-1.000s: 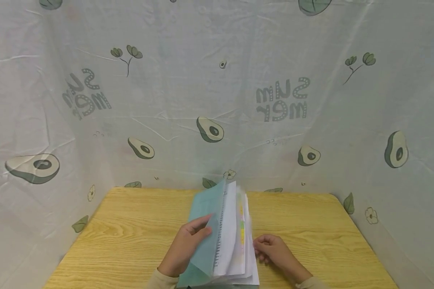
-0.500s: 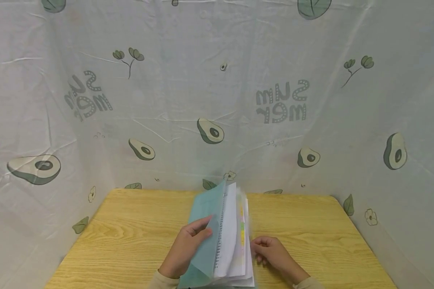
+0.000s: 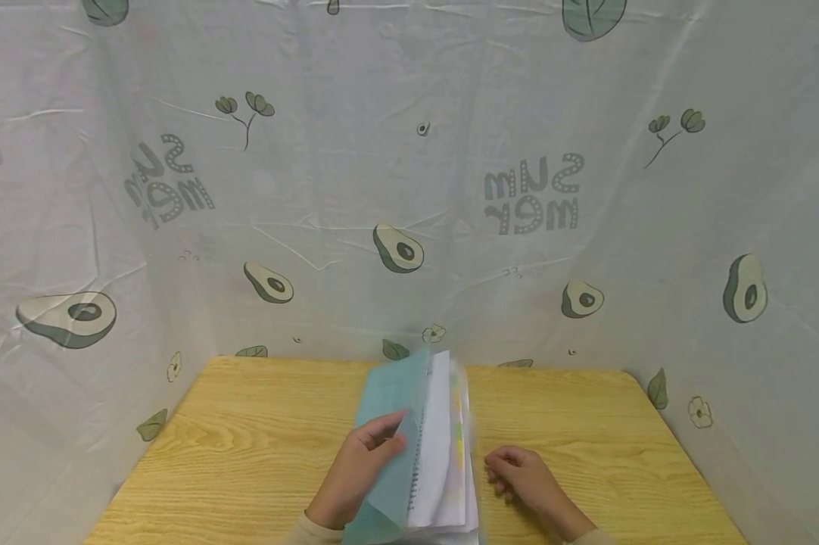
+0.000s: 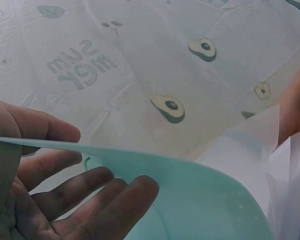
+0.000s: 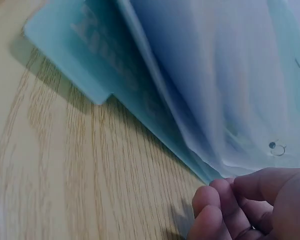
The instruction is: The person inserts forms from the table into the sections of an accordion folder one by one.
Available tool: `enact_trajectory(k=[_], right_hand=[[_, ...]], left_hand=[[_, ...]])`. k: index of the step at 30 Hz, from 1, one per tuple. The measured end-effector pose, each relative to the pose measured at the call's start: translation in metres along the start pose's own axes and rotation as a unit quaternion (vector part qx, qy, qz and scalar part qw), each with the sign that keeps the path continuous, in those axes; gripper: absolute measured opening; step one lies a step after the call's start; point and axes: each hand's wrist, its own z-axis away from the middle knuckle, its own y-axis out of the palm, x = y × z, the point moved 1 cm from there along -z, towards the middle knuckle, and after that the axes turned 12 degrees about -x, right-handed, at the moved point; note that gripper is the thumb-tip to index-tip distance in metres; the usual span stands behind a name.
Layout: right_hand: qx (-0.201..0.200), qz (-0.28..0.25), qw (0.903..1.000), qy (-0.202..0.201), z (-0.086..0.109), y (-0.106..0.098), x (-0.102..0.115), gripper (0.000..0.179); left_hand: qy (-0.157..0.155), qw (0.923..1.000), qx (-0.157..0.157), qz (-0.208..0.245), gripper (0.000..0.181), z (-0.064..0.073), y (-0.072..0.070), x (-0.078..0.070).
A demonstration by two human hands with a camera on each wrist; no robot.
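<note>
A translucent teal ring-bound folder [image 3: 392, 393] stands partly opened on the table, its cover tilted up to the left. White papers [image 3: 440, 439] with coloured index tabs [image 3: 459, 446] show inside. My left hand [image 3: 362, 462] grips the raised cover between thumb and fingers; in the left wrist view the teal cover sheet [image 4: 200, 190] passes between them. My right hand [image 3: 525, 477] is at the folder's right side, thumb and fingertips together, pinching the edge of a clear plastic sleeve [image 5: 250, 100]. In the right wrist view, the folder's lower cover [image 5: 75, 60] lies flat beneath the sleeves.
The wood-grain table [image 3: 246, 439] extends on both sides of the folder. A pale curtain [image 3: 328, 189] printed with avocados and leaves hangs around the back and sides of the table.
My right hand first moves slightly left, then a little right, away from the white pages. My left hand keeps hold of the cover, which shifts slightly to the right.
</note>
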Motion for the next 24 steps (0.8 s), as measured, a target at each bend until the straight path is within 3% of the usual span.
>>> enact_trajectory(k=[8, 14, 24], right_hand=[[-0.019, -0.011, 0.9996, 0.02, 0.005, -0.008, -0.001, 0.035], [-0.032, -0.032, 0.9987, 0.026, 0.007, -0.008, -0.001, 0.036], [-0.104, -0.023, 0.9936, 0.038, 0.009, -0.002, 0.0, 0.031]], left_hand=[[-0.022, 0.999, 0.021, -0.033, 0.048, 0.0, 0.02, 0.004], [-0.016, 0.9953, 0.039, -0.088, 0.045, 0.0, 0.043, 0.02], [-0.025, 0.9883, 0.069, -0.134, 0.042, 0.003, 0.069, 0.038]])
